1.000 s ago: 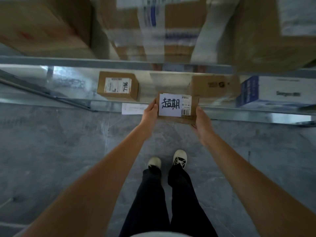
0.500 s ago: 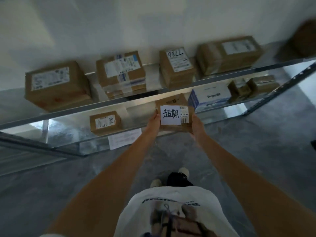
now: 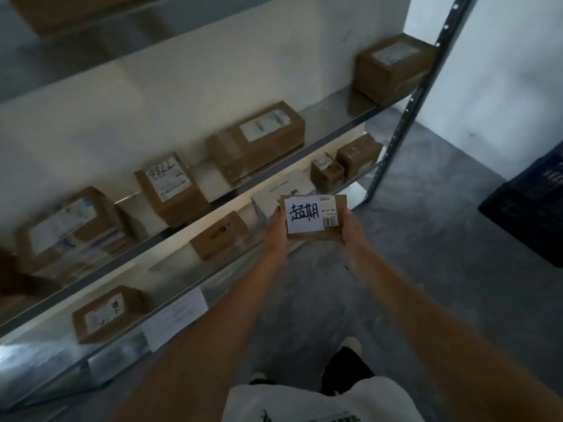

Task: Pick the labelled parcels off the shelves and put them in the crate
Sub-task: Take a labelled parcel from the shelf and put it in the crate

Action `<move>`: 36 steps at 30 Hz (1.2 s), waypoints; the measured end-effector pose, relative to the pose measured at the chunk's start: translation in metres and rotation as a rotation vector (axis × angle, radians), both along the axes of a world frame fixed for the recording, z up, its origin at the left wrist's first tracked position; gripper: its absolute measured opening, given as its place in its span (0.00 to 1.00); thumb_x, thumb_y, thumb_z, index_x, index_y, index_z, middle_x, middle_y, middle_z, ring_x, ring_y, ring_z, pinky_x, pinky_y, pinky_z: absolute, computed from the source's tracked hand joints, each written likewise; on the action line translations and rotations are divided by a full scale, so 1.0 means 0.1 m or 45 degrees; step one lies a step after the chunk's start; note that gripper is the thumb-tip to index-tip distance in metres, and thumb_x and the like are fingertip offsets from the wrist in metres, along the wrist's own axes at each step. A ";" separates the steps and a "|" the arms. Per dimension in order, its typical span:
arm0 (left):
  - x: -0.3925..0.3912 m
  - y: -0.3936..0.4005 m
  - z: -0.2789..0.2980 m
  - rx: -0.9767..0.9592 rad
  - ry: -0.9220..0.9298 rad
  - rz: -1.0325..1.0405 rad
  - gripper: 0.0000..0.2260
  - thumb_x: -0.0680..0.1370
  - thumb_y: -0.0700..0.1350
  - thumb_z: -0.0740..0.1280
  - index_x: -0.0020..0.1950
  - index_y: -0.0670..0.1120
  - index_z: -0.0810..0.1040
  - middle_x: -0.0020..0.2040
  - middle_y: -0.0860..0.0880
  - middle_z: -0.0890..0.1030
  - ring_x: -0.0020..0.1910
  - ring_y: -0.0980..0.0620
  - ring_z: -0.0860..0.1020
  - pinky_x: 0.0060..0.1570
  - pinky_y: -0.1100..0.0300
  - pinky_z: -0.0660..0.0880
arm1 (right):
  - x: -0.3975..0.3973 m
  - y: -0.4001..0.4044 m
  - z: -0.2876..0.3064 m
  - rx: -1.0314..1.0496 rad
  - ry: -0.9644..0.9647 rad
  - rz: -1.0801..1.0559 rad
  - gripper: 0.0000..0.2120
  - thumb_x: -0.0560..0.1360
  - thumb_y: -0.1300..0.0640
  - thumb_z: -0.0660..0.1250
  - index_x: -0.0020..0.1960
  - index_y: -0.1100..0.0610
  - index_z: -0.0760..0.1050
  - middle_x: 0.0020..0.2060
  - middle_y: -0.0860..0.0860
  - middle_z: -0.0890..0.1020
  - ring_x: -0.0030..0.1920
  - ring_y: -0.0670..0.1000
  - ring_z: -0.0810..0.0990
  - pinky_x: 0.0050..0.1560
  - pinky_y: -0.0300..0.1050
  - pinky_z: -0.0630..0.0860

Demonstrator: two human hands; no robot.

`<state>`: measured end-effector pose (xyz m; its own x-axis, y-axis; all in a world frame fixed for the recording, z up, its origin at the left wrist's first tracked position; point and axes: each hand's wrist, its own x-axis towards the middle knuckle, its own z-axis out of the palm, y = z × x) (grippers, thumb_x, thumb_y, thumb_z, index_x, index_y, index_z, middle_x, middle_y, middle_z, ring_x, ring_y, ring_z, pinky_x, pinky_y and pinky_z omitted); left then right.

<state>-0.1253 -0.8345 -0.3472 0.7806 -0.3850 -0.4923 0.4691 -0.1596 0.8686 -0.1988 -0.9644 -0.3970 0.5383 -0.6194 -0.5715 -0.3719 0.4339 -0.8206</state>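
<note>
Left hand and right hand both clamped on labelled parcel.

Dim, flat indoor light w/ a bright glare patch on the metal shelf at lower left, motion blur smearing the shelved boxes esp. toward left edge, wide-angle bending of the upright post, only the handwritten label reasonably sharp.

Bare floor lies open toward the crate (shelf upright beside).
</note>
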 end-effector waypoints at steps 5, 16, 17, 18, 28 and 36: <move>-0.33 -1.07 -0.12 0.009 0.012 -0.060 0.13 0.83 0.50 0.55 0.49 0.50 0.79 0.45 0.51 0.82 0.41 0.57 0.81 0.37 0.66 0.77 | -0.51 -0.96 -0.02 -0.004 0.036 -0.112 0.20 0.83 0.46 0.50 0.61 0.55 0.75 0.50 0.51 0.82 0.52 0.49 0.79 0.46 0.42 0.74; -0.94 -3.34 -0.29 0.154 -0.217 -0.576 0.18 0.84 0.47 0.51 0.62 0.40 0.76 0.55 0.43 0.80 0.50 0.48 0.79 0.47 0.60 0.78 | -1.49 -2.80 -0.11 0.023 0.023 -0.469 0.18 0.84 0.48 0.47 0.65 0.53 0.70 0.57 0.53 0.76 0.54 0.47 0.73 0.54 0.44 0.66; -1.00 -3.56 -0.31 0.167 -0.230 -0.605 0.18 0.84 0.47 0.51 0.63 0.41 0.76 0.56 0.42 0.80 0.51 0.47 0.79 0.49 0.58 0.78 | -1.57 -2.97 -0.13 0.025 0.026 -0.505 0.19 0.84 0.49 0.47 0.66 0.54 0.70 0.58 0.53 0.76 0.55 0.48 0.73 0.55 0.44 0.66; -1.06 -3.78 -0.35 0.175 -0.224 -0.633 0.18 0.84 0.47 0.51 0.63 0.41 0.76 0.57 0.42 0.80 0.53 0.45 0.79 0.52 0.54 0.77 | -1.64 -3.14 -0.14 0.022 0.039 -0.540 0.19 0.84 0.49 0.47 0.67 0.54 0.70 0.59 0.53 0.76 0.56 0.48 0.73 0.55 0.44 0.66; -1.57 -5.73 -0.54 0.210 -0.105 -0.911 0.18 0.84 0.47 0.52 0.63 0.38 0.74 0.59 0.38 0.77 0.53 0.43 0.77 0.51 0.53 0.76 | -2.23 -4.75 -0.20 0.026 0.223 -0.879 0.21 0.84 0.48 0.48 0.71 0.55 0.67 0.66 0.56 0.74 0.66 0.55 0.72 0.67 0.50 0.67; -1.88 -6.94 -0.62 0.213 -0.032 -1.099 0.17 0.83 0.48 0.53 0.59 0.41 0.77 0.50 0.44 0.80 0.47 0.47 0.78 0.45 0.58 0.75 | -2.63 -5.83 -0.27 0.088 0.273 -1.010 0.23 0.84 0.49 0.48 0.72 0.60 0.67 0.66 0.60 0.74 0.66 0.59 0.73 0.69 0.57 0.68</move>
<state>-0.3137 -1.5287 -0.4094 0.2621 -0.7700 -0.5818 0.1068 -0.5760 0.8104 -0.4615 -1.5473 -0.4243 -0.1694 -0.7294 -0.6628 -0.0789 0.6804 -0.7286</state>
